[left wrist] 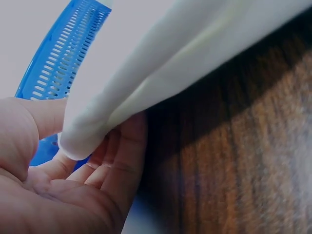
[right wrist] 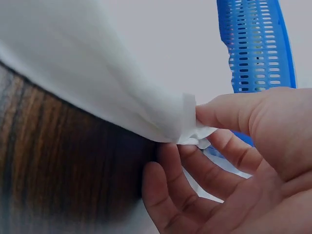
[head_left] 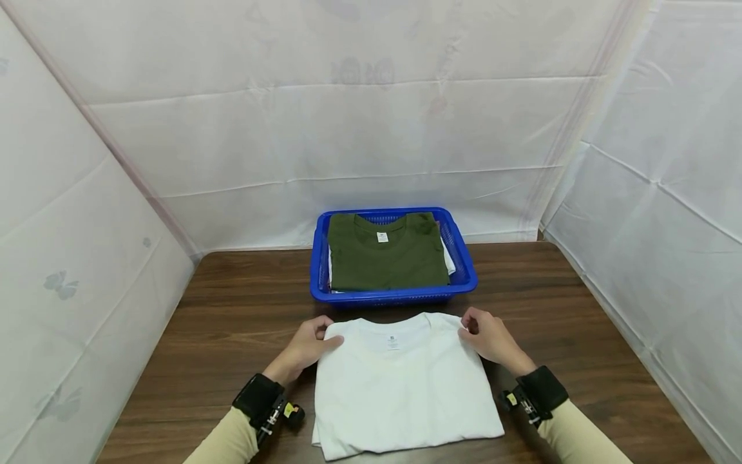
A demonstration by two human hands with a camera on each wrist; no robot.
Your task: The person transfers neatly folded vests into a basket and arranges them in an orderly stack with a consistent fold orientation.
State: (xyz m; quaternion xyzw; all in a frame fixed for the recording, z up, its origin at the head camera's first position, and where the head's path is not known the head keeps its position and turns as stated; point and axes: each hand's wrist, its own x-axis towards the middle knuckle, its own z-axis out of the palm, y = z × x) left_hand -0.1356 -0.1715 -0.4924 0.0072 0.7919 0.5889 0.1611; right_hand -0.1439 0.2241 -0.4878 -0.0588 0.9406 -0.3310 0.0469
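A folded white T-shirt (head_left: 400,393), neck end away from me, lies in front of me with a small printed label inside its collar. My left hand (head_left: 306,346) pinches the shirt's upper left corner, thumb on top and fingers beneath. At the upper right corner, my right hand (head_left: 491,336) pinches the cloth between thumb and fingers. Both wrist views show the edge of the white fabric (left wrist: 126,73) raised off the wood near the hands. In the right wrist view the gripped corner is bunched at the fingertips (right wrist: 189,155).
Just beyond the shirt stands a blue plastic basket (head_left: 394,298) with slotted walls. A folded dark green T-shirt (head_left: 385,261) lies on top inside it, over white cloth (head_left: 447,258). White sheets (head_left: 371,129) hang around the brown wooden table (head_left: 232,322).
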